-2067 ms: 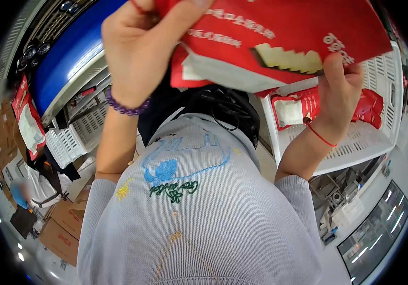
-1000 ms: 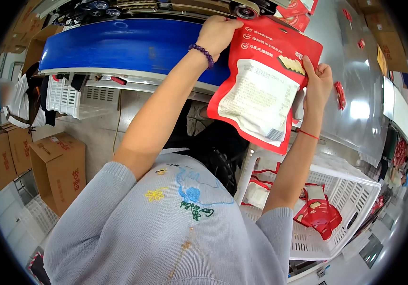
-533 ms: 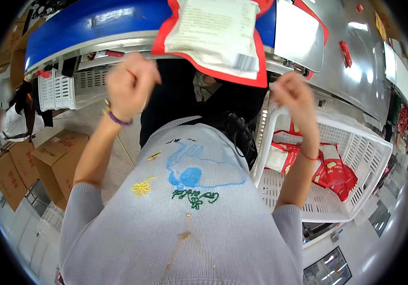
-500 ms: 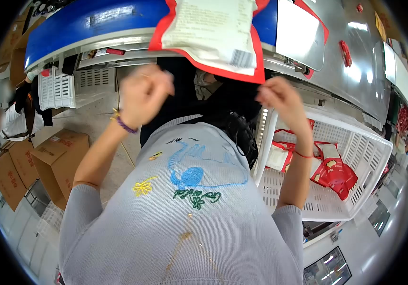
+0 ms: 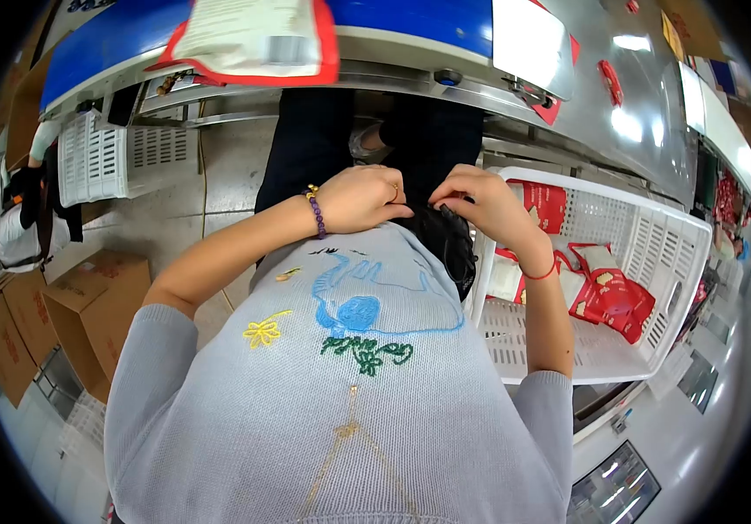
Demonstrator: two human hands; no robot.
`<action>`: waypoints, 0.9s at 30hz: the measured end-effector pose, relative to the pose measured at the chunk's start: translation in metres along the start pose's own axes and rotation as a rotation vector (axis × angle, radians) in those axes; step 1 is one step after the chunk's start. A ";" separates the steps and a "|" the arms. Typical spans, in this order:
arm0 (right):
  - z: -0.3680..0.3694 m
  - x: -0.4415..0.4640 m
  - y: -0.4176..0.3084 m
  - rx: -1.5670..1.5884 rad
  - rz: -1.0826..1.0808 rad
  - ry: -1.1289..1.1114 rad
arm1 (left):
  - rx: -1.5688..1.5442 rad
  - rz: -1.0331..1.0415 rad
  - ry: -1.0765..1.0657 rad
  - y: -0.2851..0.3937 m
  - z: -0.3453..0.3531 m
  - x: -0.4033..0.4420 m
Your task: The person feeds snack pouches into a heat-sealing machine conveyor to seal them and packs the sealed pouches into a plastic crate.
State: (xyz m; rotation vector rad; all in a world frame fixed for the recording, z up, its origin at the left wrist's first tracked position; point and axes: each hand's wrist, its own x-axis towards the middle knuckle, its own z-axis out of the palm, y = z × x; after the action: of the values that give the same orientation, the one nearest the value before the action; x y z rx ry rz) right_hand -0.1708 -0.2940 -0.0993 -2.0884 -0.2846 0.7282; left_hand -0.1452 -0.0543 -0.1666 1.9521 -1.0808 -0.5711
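A black bag [image 5: 447,253] with a wrinkled surface lies at my waist, over my dark trousers. My right hand [image 5: 484,205] is closed in a pinch at the bag's upper edge. Just to the left, my left hand [image 5: 362,199] rests at my lap with its fingers curled and its thumb pointing towards the bag; whatever it grips, if anything, is hidden. Beyond both hands, a red-edged white package [image 5: 249,39] with a barcode lies on the blue belt [image 5: 410,16] and overhangs its near edge. Neither hand touches it.
A white crate [image 5: 655,349] holding several red packages [image 5: 616,297] stands at my right. Another white crate [image 5: 96,162] sits under the belt at left, near cardboard boxes [image 5: 100,306] and another person [image 5: 34,227]. A metal table [image 5: 646,79] extends to the right.
Both hands have come down and inward from below the belt to my waist, and my right hand has taken hold of the black bag. The package has shifted left.
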 end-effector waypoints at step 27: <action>0.005 -0.183 0.052 0.211 0.426 0.653 | -0.003 -0.222 -0.176 -0.010 -0.052 0.044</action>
State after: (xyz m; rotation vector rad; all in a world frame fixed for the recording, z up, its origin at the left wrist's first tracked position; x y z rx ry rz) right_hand -0.3240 -0.4042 -0.0715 -2.0733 0.5862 0.2586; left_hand -0.0808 -0.0660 -0.1460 2.0633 -0.9729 -0.8789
